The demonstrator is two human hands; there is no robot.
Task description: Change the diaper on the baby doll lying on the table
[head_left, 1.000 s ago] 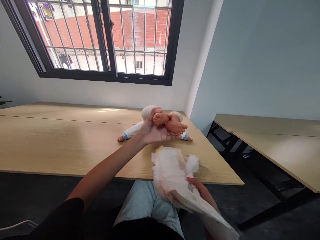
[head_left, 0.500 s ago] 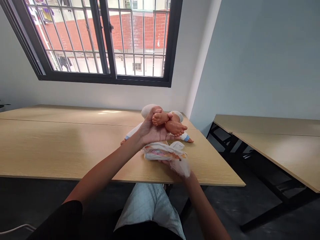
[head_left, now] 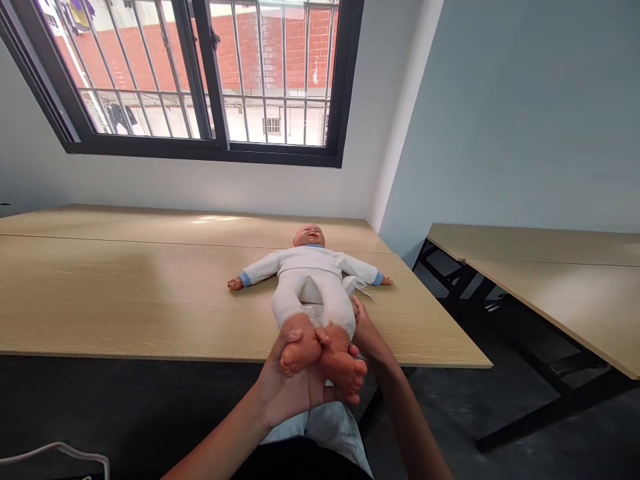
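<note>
A baby doll (head_left: 310, 263) in white clothes with blue cuffs lies on its back on the table, arms spread and feet toward me. My left hand (head_left: 295, 380) is closed around both its ankles, the bare feet sticking out over the table's front edge. A white diaper (head_left: 314, 313) shows between the doll's legs, and its white side flap (head_left: 357, 287) sticks out at the right hip. My right hand (head_left: 365, 327) is beside the doll's right-hand leg at the diaper, its fingers mostly hidden behind that leg.
The wooden table (head_left: 125, 300) runs far to the left, its front edge close to my lap. Another table (head_left: 560, 287) stands to the right across a gap. A barred window (head_left: 200, 87) is in the wall behind. A pale cable (head_left: 60, 448) lies at lower left.
The doll's raised legs have come down toward me in my left hand, and its face now shows. My right hand has moved the folded diaper forward, under the doll's bottom.
</note>
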